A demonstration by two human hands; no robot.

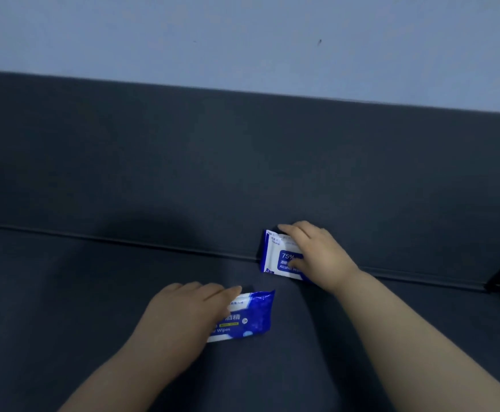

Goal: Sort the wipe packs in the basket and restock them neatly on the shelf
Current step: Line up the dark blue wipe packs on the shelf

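My left hand (189, 310) presses, fingers nearly straight, on the flat pack (253, 318) mid-seat on the sofa (64, 292). My right hand (317, 251) grips the standing pack (274, 252) at the seat's back edge; if I release it carelessly, I fear it tips forward.

One blue-white wipe pack (277, 258) stands upright, the second pack (253, 318) lies flat

A: What sort of place do we see?
B: We read it as a home sitting room: a dark grey fabric sofa (302, 188), seat cushion (49, 307) and backrest (123, 144) divided by a piped seam (109, 239), standing against a plain pale wall (243, 34).
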